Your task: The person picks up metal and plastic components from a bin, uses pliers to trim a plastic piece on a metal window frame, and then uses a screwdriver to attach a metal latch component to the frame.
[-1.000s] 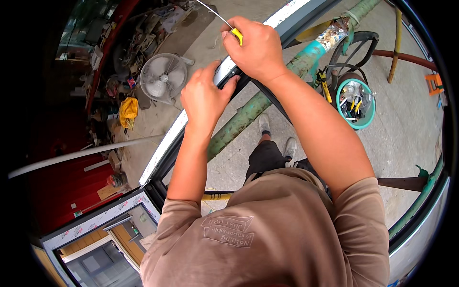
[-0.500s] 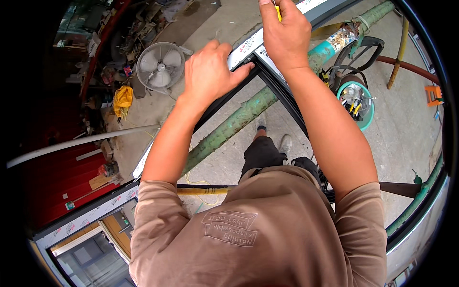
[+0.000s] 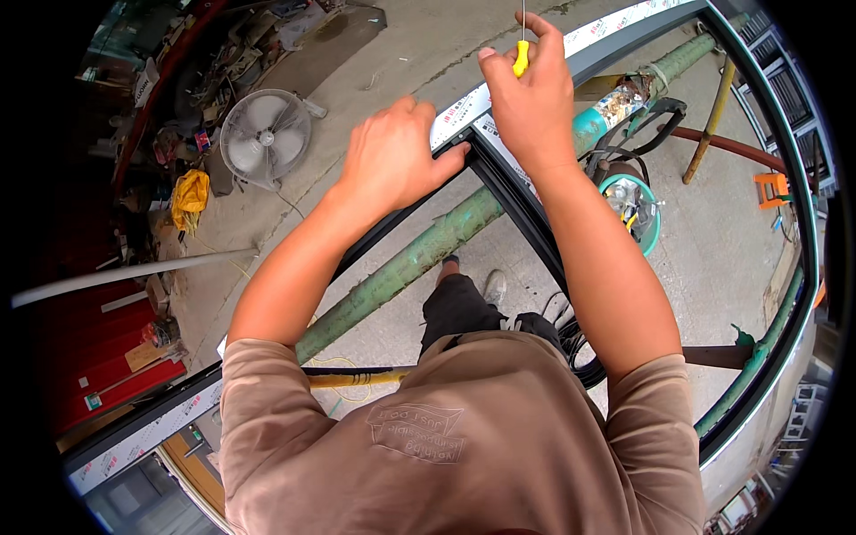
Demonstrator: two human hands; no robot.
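My right hand [image 3: 539,102] holds a small screwdriver [image 3: 521,59] by its yellow handle, the thin shaft pointing up, away from me. It is above a dark window frame [image 3: 615,31] covered in printed white protective film. My left hand [image 3: 392,156] is closed over the same frame's bar, left of a joint where a dark crossbar [image 3: 517,201] meets it. My left thumb lies along the inner edge near that joint, and the other fingers curl over the far side, their tips hidden.
Beneath the frame runs a worn green pipe [image 3: 415,254]. A teal bucket of tools [image 3: 658,227] stands on the floor at right, with an orange stool [image 3: 770,190] farther out. At left are a floor fan [image 3: 265,139], a yellow bag [image 3: 189,200] and heaped clutter [image 3: 259,53].
My right hand has shifted down in view, showing more of the screwdriver, with its index finger lifted off the handle. My left hand stays on the frame. The view has swung slightly.
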